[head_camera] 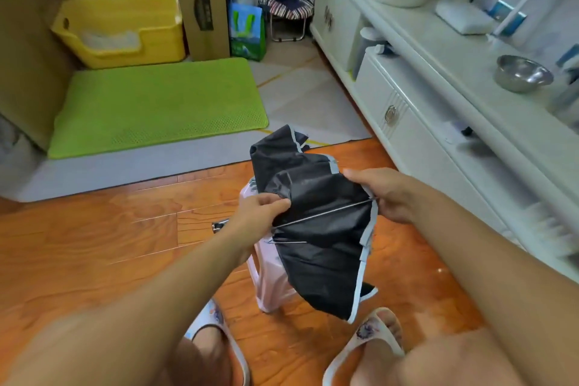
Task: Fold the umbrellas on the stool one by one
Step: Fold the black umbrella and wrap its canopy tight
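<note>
My left hand (261,210) is closed on the black umbrella (316,222), fingers pinched into a gather of canopy fabric at the left end of 1 exposed metal rib (326,212). My right hand (383,194) is also closed, gripping the grey-trimmed canopy edge where that rib ends, thumb on top. Both hands hold the umbrella clear of the floor, above and in front of the pale pink plastic stool (266,279), which the hanging fabric partly covers.

The umbrella is half collapsed. The visible rib runs nearly level between my hands, rising slightly toward the right. A 2nd, shorter rib end (289,241) shows just below my left hand. The canopy's long axis runs from a crumpled peak on the far side down to a loose corner hanging near my right slipper (371,338). I cannot make out the handle or shaft.

A small dark and metal object (219,225) lies on the wooden floor (94,235) left of the stool; its identity is unclear.

Containers: the yellow plastic tub (125,31) beyond the green mat (156,106) holds white material, not identifiable. The steel bowl (521,72) on the white cabinet (438,135) shows no clear contents. A green shopping bag (247,31) stands beside a cardboard box (200,3); its contents are hidden.
</note>
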`<state>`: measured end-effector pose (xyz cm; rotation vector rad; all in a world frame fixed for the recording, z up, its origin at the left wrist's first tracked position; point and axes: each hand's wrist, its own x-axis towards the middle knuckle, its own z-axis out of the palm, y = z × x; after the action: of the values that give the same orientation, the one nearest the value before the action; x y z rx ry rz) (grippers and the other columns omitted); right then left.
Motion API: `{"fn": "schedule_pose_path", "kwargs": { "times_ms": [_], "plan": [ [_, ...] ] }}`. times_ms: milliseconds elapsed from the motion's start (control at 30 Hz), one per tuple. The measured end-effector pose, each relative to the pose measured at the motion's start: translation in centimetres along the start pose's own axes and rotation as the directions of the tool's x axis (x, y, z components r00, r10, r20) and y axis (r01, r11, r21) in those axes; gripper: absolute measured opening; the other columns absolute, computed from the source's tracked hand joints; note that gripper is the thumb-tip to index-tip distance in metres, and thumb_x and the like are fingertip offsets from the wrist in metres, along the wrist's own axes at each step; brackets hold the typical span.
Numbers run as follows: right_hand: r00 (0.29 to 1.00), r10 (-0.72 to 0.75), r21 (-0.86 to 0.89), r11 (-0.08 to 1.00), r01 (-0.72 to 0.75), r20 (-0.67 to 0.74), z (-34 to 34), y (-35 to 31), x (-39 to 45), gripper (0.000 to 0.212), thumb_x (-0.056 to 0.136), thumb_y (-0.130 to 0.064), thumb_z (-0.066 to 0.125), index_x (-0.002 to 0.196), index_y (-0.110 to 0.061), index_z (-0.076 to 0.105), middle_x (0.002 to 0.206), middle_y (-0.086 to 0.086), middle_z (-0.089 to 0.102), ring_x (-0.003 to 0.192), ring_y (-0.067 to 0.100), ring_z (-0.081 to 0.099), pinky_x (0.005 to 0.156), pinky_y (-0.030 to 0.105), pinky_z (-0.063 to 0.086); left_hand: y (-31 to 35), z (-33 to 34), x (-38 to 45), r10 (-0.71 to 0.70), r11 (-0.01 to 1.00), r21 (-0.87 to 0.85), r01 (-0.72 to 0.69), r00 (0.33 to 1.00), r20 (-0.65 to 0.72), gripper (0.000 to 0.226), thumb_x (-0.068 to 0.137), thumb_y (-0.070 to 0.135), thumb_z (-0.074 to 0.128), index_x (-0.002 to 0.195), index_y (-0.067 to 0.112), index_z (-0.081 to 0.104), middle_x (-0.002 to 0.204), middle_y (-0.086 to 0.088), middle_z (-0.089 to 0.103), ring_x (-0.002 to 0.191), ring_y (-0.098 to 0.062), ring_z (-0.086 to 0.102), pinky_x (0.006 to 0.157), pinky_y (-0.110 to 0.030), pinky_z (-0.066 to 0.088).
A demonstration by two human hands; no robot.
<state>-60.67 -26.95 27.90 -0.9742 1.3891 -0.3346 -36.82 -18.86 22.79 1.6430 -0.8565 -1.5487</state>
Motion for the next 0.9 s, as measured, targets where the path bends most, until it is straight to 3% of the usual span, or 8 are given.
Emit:
{"fn": "schedule_pose_path", "kwargs": {
  "times_ms": [100, 167, 233, 333, 500, 667, 767, 900],
  "plan": [
    [0.996, -0.081, -0.022, 0.996, 0.081, 0.025, 0.2, -1.1, 0.3, 0.038, 0.094, -0.044, 0.068, 0.111, -0.011, 0.075, 0.107, 0.003, 0.078, 0.103, 0.021, 0.073, 0.089, 0.035, 0.056, 0.4, 0.1, 0.2, 0.059, 0.998, -0.021, -0.059, 0.998, 0.000, 0.025, 0.097, 0.037, 0.066, 0.103, 0.014, 0.076, 0.098, 0.003, 0.077, 0.091, -0.009, 0.070, 0.061, -0.009, 0.048],
    [0.986, -0.157, -0.090, 0.983, 0.162, 0.058, -0.5, -1.7, 0.1, 0.019, 0.097, -0.027, 0.067, 0.084, -0.013, 0.071, 0.082, 0.001, 0.074, 0.082, 0.017, 0.069, 0.071, 0.027, 0.053, 0.4, 0.0, 0.2, 0.061, 0.998, -0.017, -0.062, 0.998, -0.028, 0.026, 0.100, 0.036, 0.063, 0.098, 0.013, 0.075, 0.097, -0.001, 0.076, 0.090, -0.014, 0.068, 0.068, -0.020, 0.049],
    [0.974, -0.209, -0.168, 0.961, 0.220, 0.084, -1.5, -2.2, -0.4, 0.031, 0.094, -0.008, 0.068, 0.066, -0.018, 0.061, 0.069, 0.001, 0.058, 0.068, 0.014, 0.057, 0.064, 0.025, 0.048, 0.4, -0.1, 0.1, 0.030, 0.996, -0.087, -0.037, 0.997, -0.077, 0.022, 0.102, 0.026, 0.059, 0.091, 0.011, 0.070, 0.091, -0.006, 0.072, 0.084, -0.019, 0.064, 0.070, -0.028, 0.047],
    [0.972, -0.218, -0.144, 0.963, 0.229, 0.087, -3.2, -2.4, -1.0, 0.030, 0.084, 0.017, 0.061, 0.081, -0.014, 0.058, 0.083, 0.008, 0.064, 0.070, 0.017, 0.063, 0.069, 0.031, 0.055, 0.4, -0.5, 0.2, -0.031, 0.959, -0.285, -0.005, 0.992, -0.122, 0.015, 0.101, 0.014, 0.056, 0.098, 0.005, 0.067, 0.096, -0.019, 0.073, 0.084, -0.026, 0.065, 0.076, -0.037, 0.054],
    [0.987, -0.036, -0.141, 0.988, 0.059, 0.155, -1.6, -2.0, -0.4, 0.043, 0.091, -0.043, 0.069, 0.129, -0.025, 0.062, 0.121, 0.005, 0.073, 0.109, 0.025, 0.070, 0.089, 0.040, 0.056, 0.4, 0.1, 0.3, 0.066, 0.958, -0.280, -0.063, 0.998, -0.001, 0.012, 0.097, 0.018, 0.063, 0.090, 0.009, 0.068, 0.099, -0.022, 0.072, 0.091, -0.031, 0.065, 0.088, -0.044, 0.053],
    [0.887, -0.416, -0.107, 0.909, 0.403, -0.202, -0.1, -2.8, 0.8, 0.015, 0.097, -0.011, 0.066, 0.108, -0.016, 0.074, 0.099, 0.008, 0.076, 0.096, 0.021, 0.073, 0.078, 0.025, 0.057, -0.1, 0.4, 0.0, 0.173, 0.979, -0.101, -0.178, 0.983, -0.061, 0.029, 0.089, 0.033, 0.075, 0.077, 0.015, 0.055, 0.077, -0.010, 0.048, 0.076, -0.023, 0.049, 0.076, -0.038, 0.044],
    [0.795, -0.572, -0.240, 0.816, 0.526, -0.202, -0.4, -3.6, 0.1, 0.011, 0.094, -0.016, 0.070, 0.097, -0.022, 0.079, 0.099, 0.002, 0.078, 0.099, 0.017, 0.073, 0.096, 0.036, 0.055, 0.5, -0.4, -0.1, 0.252, 0.962, -0.099, -0.256, 0.966, -0.055, 0.034, 0.081, 0.043, 0.077, 0.076, 0.016, 0.057, 0.077, -0.008, 0.051, 0.075, -0.020, 0.050, 0.075, -0.036, 0.046],
    [0.798, -0.575, -0.297, 0.805, 0.513, -0.179, -0.8, -3.8, -0.5, 0.012, 0.085, -0.022, 0.079, 0.097, -0.023, 0.079, 0.097, 0.008, 0.078, 0.100, 0.027, 0.073, 0.102, 0.053, 0.052, 1.8, -1.0, -0.4, 0.470, 0.883, 0.076, -0.464, 0.868, -0.158, 0.010, 0.093, 0.008, 0.069, 0.094, 0.017, 0.064, 0.081, 0.000, 0.061, 0.070, -0.007, 0.054, 0.070, -0.018, 0.049]
  ]
}}
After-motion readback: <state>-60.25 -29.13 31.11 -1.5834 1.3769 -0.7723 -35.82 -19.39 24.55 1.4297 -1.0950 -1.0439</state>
